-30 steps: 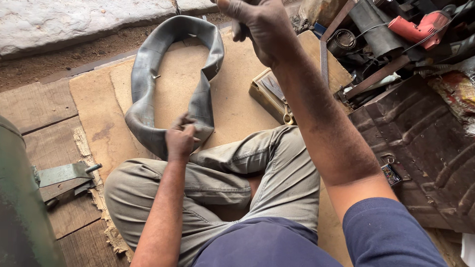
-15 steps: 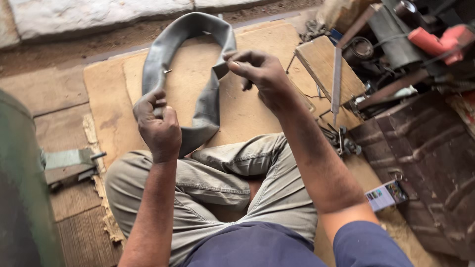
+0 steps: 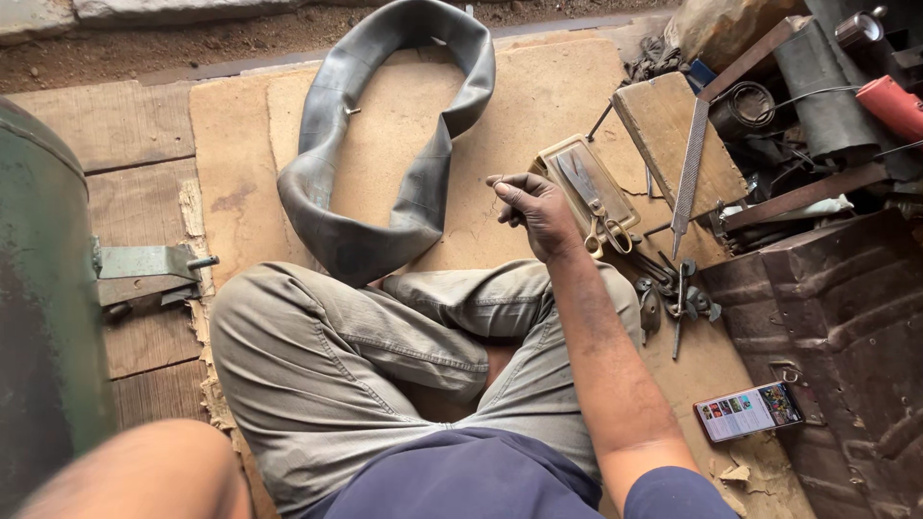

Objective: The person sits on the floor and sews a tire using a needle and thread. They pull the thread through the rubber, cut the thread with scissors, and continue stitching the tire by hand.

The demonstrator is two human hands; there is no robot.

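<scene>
Fingers (image 3: 508, 195) of the right hand (image 3: 535, 213) curled in, tips pinched together; whether something small is held between them cannot be told. Hand hovers over the cardboard mat (image 3: 538, 106), near the lower right bend of the inner tube.

Left to right:
- Far left: green metal drum (image 3: 38, 308), with a grey bracket (image 3: 144, 264) just beside it on the wood planks (image 3: 125, 135).
- Bottom left: left forearm (image 3: 135, 476), blurred; left hand out of view.
- Centre: black rubber inner tube (image 3: 385, 154), limp, lying flat in a loop on the mat; its near end touches the person's knee. Valve stem sticks inward on the left side.
- Right of the hand: shallow tray (image 3: 569, 154) holding scissors (image 3: 596, 207).
- Further right: wood block (image 3: 663, 125), long metal file (image 3: 690, 159) laid across it, small hand tools (image 3: 673, 293).
- Lower right: phone (image 3: 750, 410), screen lit.
</scene>
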